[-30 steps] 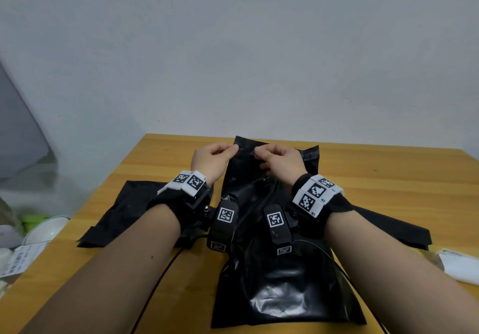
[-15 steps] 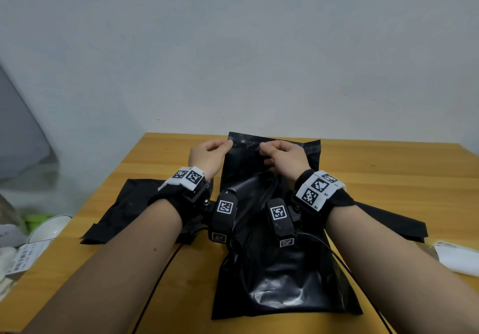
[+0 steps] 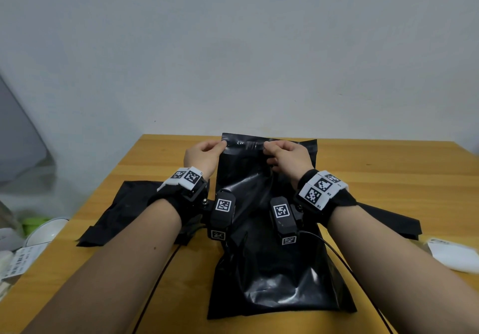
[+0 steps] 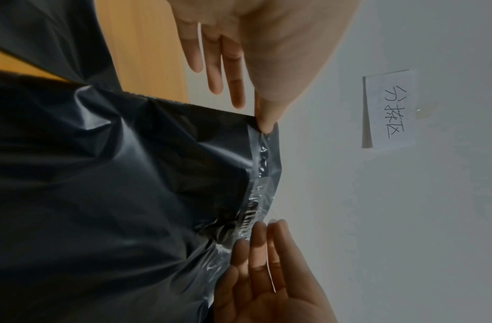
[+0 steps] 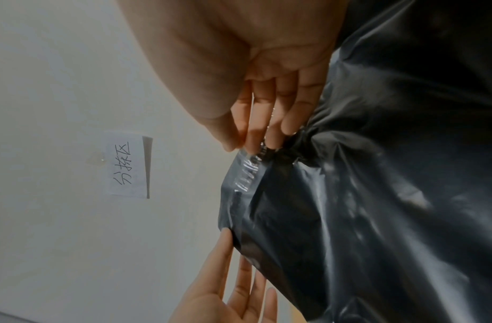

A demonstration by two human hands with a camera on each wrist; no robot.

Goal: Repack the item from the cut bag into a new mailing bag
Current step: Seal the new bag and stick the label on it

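Mailing bag (image 3: 269,256) lies lengthwise on the counter (image 3: 388,178); left hand (image 3: 203,156) and right hand (image 3: 287,156) fingers pinch its far flap edge, apparently the adhesive strip.

Soft, even indoor light; glossy highlights on black mailing bag (image 3: 272,269). Head view bowed at edges. Wrist views dimmer, slightly soft, grainy.

Wooden table (image 3: 388,178), black mailing bags (image 3: 272,282) (image 3: 121,214), white packet (image 3: 456,256)
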